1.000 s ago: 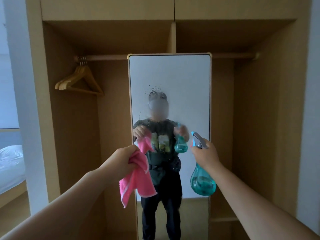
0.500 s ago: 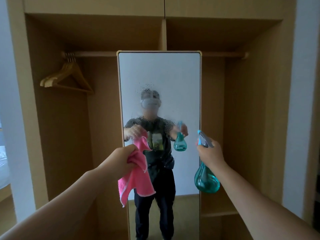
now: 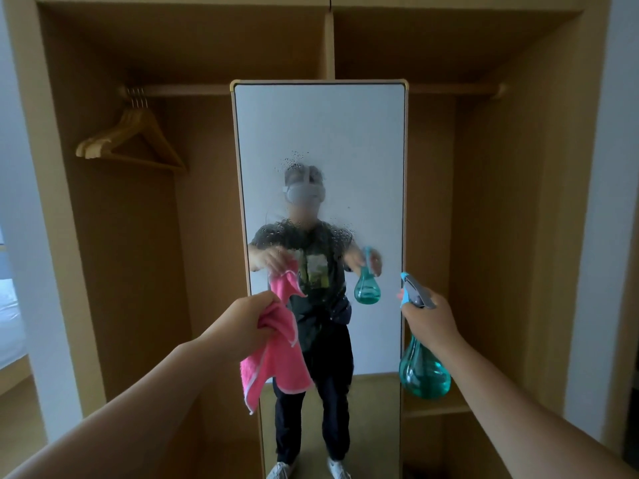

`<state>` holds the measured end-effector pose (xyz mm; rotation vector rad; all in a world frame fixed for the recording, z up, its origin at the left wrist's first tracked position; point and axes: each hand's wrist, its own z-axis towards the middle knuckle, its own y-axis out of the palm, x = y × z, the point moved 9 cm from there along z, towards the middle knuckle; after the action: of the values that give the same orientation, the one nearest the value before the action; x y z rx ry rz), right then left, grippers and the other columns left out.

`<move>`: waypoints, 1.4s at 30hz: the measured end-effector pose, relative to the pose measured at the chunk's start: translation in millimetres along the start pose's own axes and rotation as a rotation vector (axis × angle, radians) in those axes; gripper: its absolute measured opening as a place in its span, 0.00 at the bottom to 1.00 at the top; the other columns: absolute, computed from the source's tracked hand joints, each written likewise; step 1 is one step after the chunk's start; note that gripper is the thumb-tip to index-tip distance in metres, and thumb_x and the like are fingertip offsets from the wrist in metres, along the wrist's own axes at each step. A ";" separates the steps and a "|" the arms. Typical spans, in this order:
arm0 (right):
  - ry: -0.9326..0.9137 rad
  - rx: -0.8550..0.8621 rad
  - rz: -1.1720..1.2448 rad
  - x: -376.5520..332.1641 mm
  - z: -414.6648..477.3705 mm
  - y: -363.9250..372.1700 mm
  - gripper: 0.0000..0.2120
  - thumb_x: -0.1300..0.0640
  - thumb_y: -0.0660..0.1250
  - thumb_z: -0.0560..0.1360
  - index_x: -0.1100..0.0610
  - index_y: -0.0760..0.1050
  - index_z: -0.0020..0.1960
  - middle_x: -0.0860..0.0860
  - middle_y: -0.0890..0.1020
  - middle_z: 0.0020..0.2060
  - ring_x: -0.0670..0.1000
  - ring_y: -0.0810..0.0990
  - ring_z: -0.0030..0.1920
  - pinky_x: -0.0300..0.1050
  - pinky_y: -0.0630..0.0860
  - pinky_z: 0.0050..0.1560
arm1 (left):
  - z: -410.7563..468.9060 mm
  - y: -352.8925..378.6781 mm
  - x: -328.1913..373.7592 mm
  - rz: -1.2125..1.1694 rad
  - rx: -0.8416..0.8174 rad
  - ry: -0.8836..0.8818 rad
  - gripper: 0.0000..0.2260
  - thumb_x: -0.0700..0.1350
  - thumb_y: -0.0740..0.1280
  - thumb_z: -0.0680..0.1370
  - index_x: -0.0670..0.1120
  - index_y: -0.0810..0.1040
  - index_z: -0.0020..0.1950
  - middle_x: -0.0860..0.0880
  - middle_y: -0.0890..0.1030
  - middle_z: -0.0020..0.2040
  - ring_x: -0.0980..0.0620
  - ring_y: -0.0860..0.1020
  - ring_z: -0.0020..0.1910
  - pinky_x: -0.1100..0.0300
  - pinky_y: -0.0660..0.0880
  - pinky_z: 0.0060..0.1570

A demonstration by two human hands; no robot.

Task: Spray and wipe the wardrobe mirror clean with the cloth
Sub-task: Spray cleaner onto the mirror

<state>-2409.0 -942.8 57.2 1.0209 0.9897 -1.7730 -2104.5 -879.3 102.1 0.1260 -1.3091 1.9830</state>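
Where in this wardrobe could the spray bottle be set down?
The low shelf in the right compartment, between the mirror and the wardrobe's side wall, looks bare, just below the spray bottle in the right hand. The left compartment is open below the hangers; its floor is not visible.

View has swung right & tipped down: bed now just a sliver at left edge, mirror centred, bigger, reflected shoes now in frame. Left hand w/ pink cloth now overlaps mirror's left edge. Right hand w/ spray bottle drifted right, slightly lower; bottle hangs mostly past mirror's right edge.
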 end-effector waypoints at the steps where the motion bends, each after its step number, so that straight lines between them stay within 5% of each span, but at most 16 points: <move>1: 0.007 -0.004 -0.014 5.2 -1.2 1.3 0.14 0.61 0.62 0.77 0.51 0.72 0.62 0.51 0.76 0.38 0.47 0.74 0.34 0.30 0.67 0.22 | -1.7 2.8 -3.3 0.006 -0.006 -0.015 0.17 0.29 0.64 0.72 0.52 0.77 0.43 0.69 0.80 0.42 0.69 0.79 0.40 0.76 0.73 0.33; 18: 0.074 0.001 -0.073 57.6 -18.6 15.0 0.13 0.57 0.64 0.77 0.52 0.73 0.61 0.47 0.76 0.41 0.48 0.77 0.39 0.34 0.68 0.29 | -18.1 31.8 -24.9 -0.022 -0.040 -0.091 0.12 0.30 0.64 0.74 0.46 0.77 0.47 0.71 0.79 0.41 0.70 0.79 0.38 0.76 0.73 0.32; 24: 0.021 -0.127 -0.071 47.4 -25.5 35.8 0.05 0.62 0.63 0.76 0.52 0.72 0.45 0.50 0.72 0.34 0.47 0.70 0.32 0.36 0.67 0.29 | -23.3 26.6 -33.5 0.003 -0.017 -0.106 0.12 0.30 0.64 0.74 0.48 0.77 0.46 0.71 0.79 0.42 0.71 0.78 0.38 0.77 0.73 0.33; 29: -0.055 -0.185 -0.068 22.6 -35.1 63.4 0.11 0.66 0.60 0.73 0.52 0.68 0.37 0.51 0.66 0.31 0.47 0.65 0.30 0.35 0.64 0.28 | -30.3 11.9 -43.6 0.033 0.022 -0.139 0.14 0.31 0.64 0.73 0.52 0.76 0.44 0.64 0.81 0.40 0.69 0.79 0.39 0.74 0.74 0.32; 32: -0.062 -0.199 -0.082 16.8 -35.5 78.1 0.05 0.66 0.59 0.73 0.63 0.73 0.46 0.54 0.67 0.33 0.48 0.64 0.30 0.34 0.62 0.26 | -36.2 3.6 -49.0 0.014 0.026 -0.145 0.14 0.30 0.63 0.73 0.50 0.77 0.44 0.62 0.83 0.41 0.67 0.80 0.39 0.73 0.75 0.33; 35: -0.073 -0.181 -0.086 13.3 -34.9 86.2 0.11 0.66 0.59 0.74 0.63 0.76 0.53 0.54 0.70 0.33 0.49 0.66 0.29 0.31 0.62 0.23 | -43.2 -3.6 -55.8 0.008 0.033 -0.173 0.13 0.30 0.63 0.74 0.49 0.77 0.45 0.62 0.83 0.42 0.65 0.81 0.39 0.71 0.76 0.34; 42: -0.076 -0.155 -0.056 12.7 -34.6 91.0 0.07 0.64 0.61 0.75 0.58 0.76 0.47 0.53 0.72 0.31 0.48 0.68 0.27 0.32 0.64 0.22 | -49.9 -13.7 -67.2 0.055 0.061 -0.205 0.11 0.35 0.66 0.75 0.52 0.77 0.47 0.59 0.82 0.39 0.68 0.80 0.40 0.71 0.77 0.34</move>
<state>-2321.0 -945.4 13.7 0.8305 1.0989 -1.7371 -2032.5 -870.6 58.1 0.3338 -1.3938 2.1013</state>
